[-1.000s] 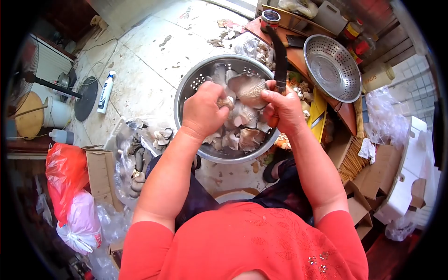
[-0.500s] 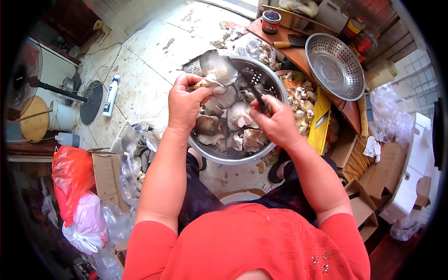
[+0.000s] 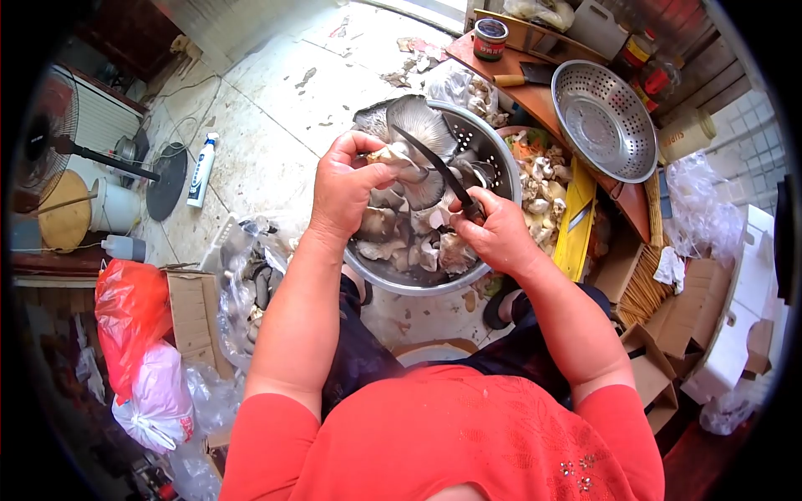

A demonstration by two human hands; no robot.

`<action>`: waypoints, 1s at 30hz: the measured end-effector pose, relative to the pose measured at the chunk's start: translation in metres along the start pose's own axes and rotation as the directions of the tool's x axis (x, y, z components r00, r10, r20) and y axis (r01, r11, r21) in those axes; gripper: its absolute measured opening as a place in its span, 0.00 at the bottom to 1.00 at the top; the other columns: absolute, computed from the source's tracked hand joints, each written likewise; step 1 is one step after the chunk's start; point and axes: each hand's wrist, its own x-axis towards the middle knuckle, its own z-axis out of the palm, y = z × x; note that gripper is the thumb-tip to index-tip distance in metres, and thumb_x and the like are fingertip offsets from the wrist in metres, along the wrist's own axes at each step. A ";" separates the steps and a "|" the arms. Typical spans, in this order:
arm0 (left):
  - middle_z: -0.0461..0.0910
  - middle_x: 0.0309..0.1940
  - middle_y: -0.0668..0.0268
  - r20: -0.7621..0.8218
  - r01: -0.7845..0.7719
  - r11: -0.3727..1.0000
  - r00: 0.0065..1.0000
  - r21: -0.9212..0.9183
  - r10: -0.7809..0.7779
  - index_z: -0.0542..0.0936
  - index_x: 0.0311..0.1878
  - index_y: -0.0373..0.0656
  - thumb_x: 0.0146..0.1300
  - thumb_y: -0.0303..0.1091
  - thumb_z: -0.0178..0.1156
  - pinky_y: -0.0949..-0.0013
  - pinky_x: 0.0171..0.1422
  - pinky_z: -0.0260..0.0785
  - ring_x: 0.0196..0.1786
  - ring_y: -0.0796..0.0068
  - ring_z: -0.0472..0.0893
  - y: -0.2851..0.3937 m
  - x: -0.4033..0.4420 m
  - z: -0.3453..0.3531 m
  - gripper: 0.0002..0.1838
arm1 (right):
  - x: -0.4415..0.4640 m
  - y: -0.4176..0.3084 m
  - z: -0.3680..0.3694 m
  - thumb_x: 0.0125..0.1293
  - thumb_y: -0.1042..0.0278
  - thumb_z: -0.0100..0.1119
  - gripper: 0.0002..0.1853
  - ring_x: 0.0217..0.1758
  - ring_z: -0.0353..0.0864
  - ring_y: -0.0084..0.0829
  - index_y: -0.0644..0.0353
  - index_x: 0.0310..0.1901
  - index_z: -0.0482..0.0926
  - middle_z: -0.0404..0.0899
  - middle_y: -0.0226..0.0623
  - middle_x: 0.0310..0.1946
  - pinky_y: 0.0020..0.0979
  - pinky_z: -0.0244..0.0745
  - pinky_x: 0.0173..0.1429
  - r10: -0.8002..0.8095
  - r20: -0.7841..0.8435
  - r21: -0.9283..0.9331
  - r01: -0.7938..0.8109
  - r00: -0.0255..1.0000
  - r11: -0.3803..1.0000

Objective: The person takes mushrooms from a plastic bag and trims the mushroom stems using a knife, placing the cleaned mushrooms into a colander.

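Note:
My left hand (image 3: 349, 185) pinches a cluster of grey oyster mushrooms (image 3: 420, 125) by its pale stem end, gills facing up. A knife (image 3: 434, 160) with a dark curved blade is gripped at its handle by my right hand (image 3: 494, 230). Its blade points up and left, crossing the cluster close to the stem; whether it touches cannot be made out. Both hands are over a perforated metal colander (image 3: 504, 167), which holds several more oyster mushrooms (image 3: 383, 225) below them. The colander sits between my legs.
Trimmed mushroom pieces (image 3: 543, 179) lie right of the colander beside a yellow board (image 3: 576, 219). An orange table (image 3: 535, 104) bears a second colander (image 3: 603, 121), a cleaver (image 3: 526, 77) and a jar (image 3: 489, 40). At left are a bag of mushrooms (image 3: 251, 288) and a red bag (image 3: 129, 313).
The knife has swung up and left, so its blade now crosses the held mushrooms near the stem. My left hand and the cluster appear slightly further right.

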 end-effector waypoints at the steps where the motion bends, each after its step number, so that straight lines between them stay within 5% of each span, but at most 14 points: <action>1: 0.80 0.36 0.65 0.010 -0.004 1.000 1.000 -0.007 0.004 0.76 0.41 0.41 0.53 0.20 0.65 0.76 0.38 0.76 0.36 0.77 0.81 0.000 0.000 0.000 0.13 | 0.000 0.001 -0.001 0.60 0.68 0.64 0.09 0.30 0.77 0.20 0.62 0.39 0.78 0.80 0.33 0.26 0.26 0.74 0.38 -0.001 0.000 0.001 0.001 1.000 1.000; 8: 0.80 0.33 0.66 0.102 0.021 0.999 0.995 -0.050 -0.016 0.75 0.40 0.39 0.51 0.18 0.64 0.75 0.43 0.76 0.39 0.77 0.82 0.003 -0.010 0.016 0.13 | -0.002 0.001 0.002 0.58 0.71 0.61 0.09 0.31 0.81 0.37 0.63 0.39 0.78 0.81 0.46 0.29 0.33 0.75 0.40 0.011 -0.002 -0.107 -0.011 1.000 0.994; 11: 0.79 0.36 0.69 0.158 -0.161 0.979 0.977 0.121 0.141 0.76 0.38 0.40 0.51 0.22 0.66 0.79 0.39 0.72 0.35 0.85 0.79 -0.020 -0.013 0.023 0.11 | 0.001 0.013 0.007 0.55 0.71 0.59 0.11 0.35 0.82 0.46 0.65 0.40 0.78 0.81 0.51 0.31 0.38 0.76 0.42 -0.016 -0.051 -0.150 0.009 0.999 0.989; 13: 0.79 0.37 0.68 0.160 -0.138 0.980 0.981 0.147 0.114 0.75 0.39 0.39 0.52 0.18 0.65 0.75 0.43 0.74 0.38 0.80 0.80 -0.024 -0.016 0.024 0.12 | 0.002 0.012 0.006 0.53 0.70 0.59 0.14 0.39 0.82 0.50 0.66 0.41 0.77 0.81 0.53 0.33 0.41 0.76 0.45 -0.026 -0.048 -0.147 0.018 0.999 0.989; 15: 0.79 0.38 0.66 0.154 -0.120 0.977 0.984 0.175 0.093 0.74 0.41 0.39 0.53 0.15 0.63 0.72 0.48 0.77 0.41 0.76 0.82 -0.021 -0.016 0.026 0.13 | 0.003 0.014 0.006 0.54 0.70 0.59 0.13 0.39 0.82 0.50 0.66 0.41 0.77 0.81 0.53 0.33 0.41 0.76 0.44 -0.048 -0.062 -0.140 0.039 0.997 0.989; 18: 0.81 0.32 0.68 -0.002 -0.049 0.996 0.999 0.080 0.049 0.77 0.38 0.39 0.50 0.22 0.67 0.78 0.38 0.72 0.34 0.84 0.79 -0.012 -0.013 0.027 0.12 | 0.000 0.007 0.004 0.55 0.70 0.58 0.13 0.37 0.82 0.49 0.65 0.41 0.78 0.81 0.52 0.32 0.40 0.75 0.43 -0.022 -0.060 -0.163 0.012 0.998 0.987; 20: 0.82 0.33 0.64 -0.109 -0.018 1.000 0.994 0.022 0.020 0.77 0.38 0.39 0.51 0.20 0.66 0.77 0.37 0.75 0.34 0.79 0.81 -0.006 -0.005 0.016 0.12 | -0.003 0.002 0.001 0.56 0.70 0.58 0.12 0.36 0.82 0.48 0.65 0.41 0.78 0.81 0.52 0.32 0.40 0.75 0.42 0.021 -0.053 -0.198 -0.031 0.998 0.980; 25: 0.82 0.34 0.63 -0.077 0.041 0.983 0.996 -0.179 -0.055 0.76 0.40 0.39 0.54 0.20 0.66 0.76 0.36 0.76 0.34 0.76 0.82 -0.003 -0.003 0.009 0.11 | -0.011 0.001 -0.003 0.57 0.69 0.58 0.12 0.33 0.80 0.46 0.65 0.41 0.78 0.80 0.50 0.29 0.38 0.74 0.39 -0.002 -0.027 -0.149 -0.002 1.000 0.989; 30: 0.82 0.35 0.62 0.008 0.079 0.988 0.997 -0.135 -0.079 0.75 0.41 0.38 0.54 0.20 0.65 0.75 0.35 0.77 0.33 0.75 0.82 -0.007 -0.005 0.015 0.12 | -0.006 0.009 -0.007 0.56 0.69 0.58 0.12 0.34 0.80 0.49 0.65 0.41 0.78 0.80 0.50 0.30 0.39 0.74 0.41 -0.017 -0.018 -0.218 0.013 1.000 0.976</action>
